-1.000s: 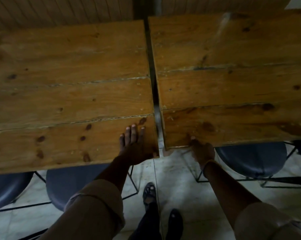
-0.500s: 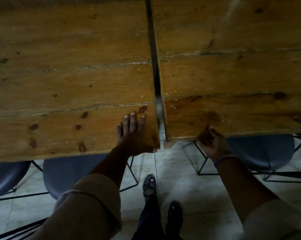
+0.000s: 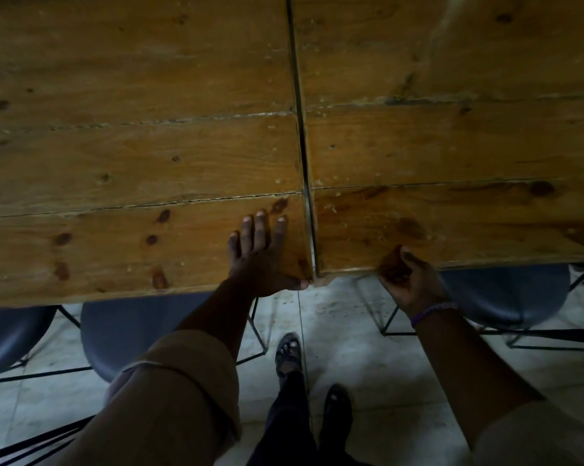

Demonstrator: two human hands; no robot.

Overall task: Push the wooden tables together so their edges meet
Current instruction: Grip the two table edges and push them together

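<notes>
Two plank-topped wooden tables stand side by side. The left table (image 3: 132,163) and the right table (image 3: 452,146) are separated by a thin dark gap that widens slightly toward me. My left hand (image 3: 262,260) lies flat on the left table's near right corner, fingers spread on top, thumb hooked over the front edge. My right hand (image 3: 406,280) grips the right table's front edge near its left corner, thumb on top and fingers underneath, hidden. The right table's front edge sits a little farther from me than the left one's.
Dark round-seated chairs with thin black metal legs are tucked under both tables: one chair (image 3: 132,327) at the left, another chair (image 3: 509,297) at the right. My sandalled feet (image 3: 289,351) stand on pale floor tiles between them.
The gap between the tables has narrowed. My right hand shifted from under the front edge to a thumb-on-top grip. The view moved closer over the tables.
</notes>
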